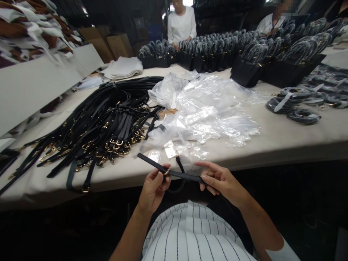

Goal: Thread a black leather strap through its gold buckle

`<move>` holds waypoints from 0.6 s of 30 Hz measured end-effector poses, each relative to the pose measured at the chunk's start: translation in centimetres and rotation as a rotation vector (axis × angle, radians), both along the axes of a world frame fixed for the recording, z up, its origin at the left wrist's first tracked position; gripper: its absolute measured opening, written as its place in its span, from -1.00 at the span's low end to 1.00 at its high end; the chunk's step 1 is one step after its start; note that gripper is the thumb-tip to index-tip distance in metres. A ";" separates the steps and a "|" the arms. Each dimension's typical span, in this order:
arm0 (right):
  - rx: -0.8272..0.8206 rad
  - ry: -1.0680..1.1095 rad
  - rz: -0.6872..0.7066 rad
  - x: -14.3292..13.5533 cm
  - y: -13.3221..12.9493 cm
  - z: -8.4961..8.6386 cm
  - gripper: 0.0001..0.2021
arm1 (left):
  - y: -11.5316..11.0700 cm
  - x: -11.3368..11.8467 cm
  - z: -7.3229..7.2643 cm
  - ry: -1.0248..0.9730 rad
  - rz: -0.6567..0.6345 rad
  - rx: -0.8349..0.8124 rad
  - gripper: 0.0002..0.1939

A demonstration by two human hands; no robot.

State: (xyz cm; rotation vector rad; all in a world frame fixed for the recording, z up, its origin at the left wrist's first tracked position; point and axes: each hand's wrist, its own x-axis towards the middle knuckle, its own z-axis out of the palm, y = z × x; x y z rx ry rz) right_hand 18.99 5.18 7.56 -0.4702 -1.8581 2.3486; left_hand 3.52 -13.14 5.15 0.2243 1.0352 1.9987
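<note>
One black strap (174,173) is in hand in the head view, held level just above the near edge of the table (285,141) and over the person's striped shirt (190,235). The left hand (153,188) is closed around it at a small gold ring or buckle (166,172), thumb and fingers pinching there, while the right hand (221,180) grips the other end between thumb and forefinger, the remaining fingers loosely curled; a loop of the same strap hangs down between the two hands. To judge from how things lie, the work is partway through: a big heap of loose black straps (108,123) with gold buckles spreads over the left of the table, unwrapped, and a pile of clear plastic bags (206,108) lies in the middle, just beyond the hands. On the right sit a few coiled straps in plastic (301,116), which look finished, so much seems left against little done. Farther back stand rows of black handbags (217,50) with wrapped handles, a folded white cloth (123,68), cardboard boxes (108,45), and two other people, one in a white top (181,25) and one partly seen at the far right (272,23). No brand, label or writing can be read anywhere; any print on the bags is too small to tell.
</note>
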 end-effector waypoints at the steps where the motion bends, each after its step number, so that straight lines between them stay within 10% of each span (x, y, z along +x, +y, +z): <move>1: -0.003 0.006 0.004 -0.2 -0.2 -0.1 -0.52 | 0.2 0.3 0.1 0.040 -0.026 -0.026 -0.67; 7: -0.030 0.026 -0.002 -1.3 -1.1 -0.1 -0.53 | 1.5 2.0 0.3 0.086 -0.173 -0.058 -0.66; 18: -0.145 0.015 -0.046 -0.4 -0.2 -0.1 -0.49 | 0.5 0.8 -0.1 0.037 -0.070 0.030 -0.79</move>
